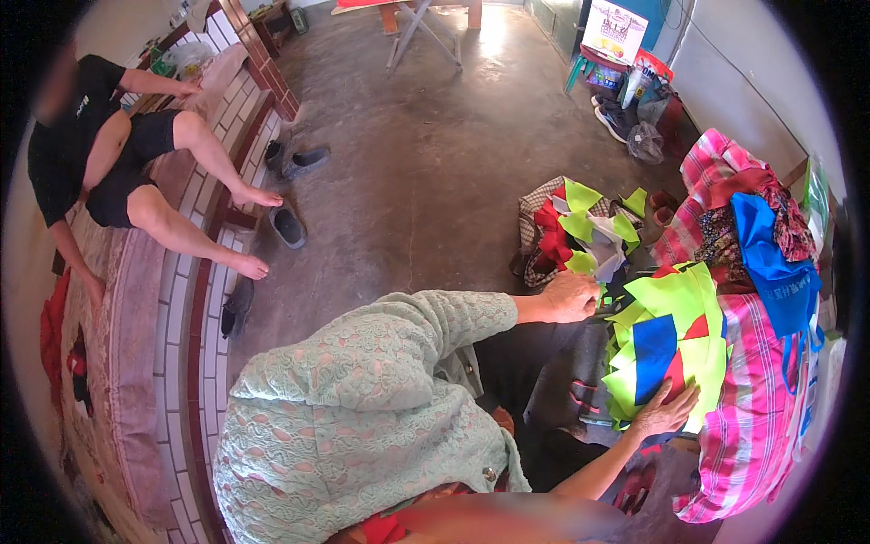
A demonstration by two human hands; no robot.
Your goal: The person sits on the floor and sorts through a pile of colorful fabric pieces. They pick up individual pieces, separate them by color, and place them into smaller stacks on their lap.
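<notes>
A patchwork cloth (698, 308) of bright yellow-green, blue and red pieces lies at the right, its edges jagged with points. My right hand (666, 412) rests on its near edge, fingers stretched out over the fabric. Just left of the cloth, my left hand (571, 296) is closed, with a small bit of green by its fingertips. What it grips, if anything, is too small to make out. Beyond that hand, a checked cloth bundle (536, 204) holds loose yellow-green, red and white fabric pieces (580, 227). My left arm wears a pale green lace sleeve (453, 322).
Pink plaid fabric (752, 390) hangs at the right, with a blue bag (766, 263) over it. Another person (91, 136) sits on a tiled ledge (172, 308) at the left, above dark slippers (288, 227). Shoes (616, 118) and bags stand by the far right wall.
</notes>
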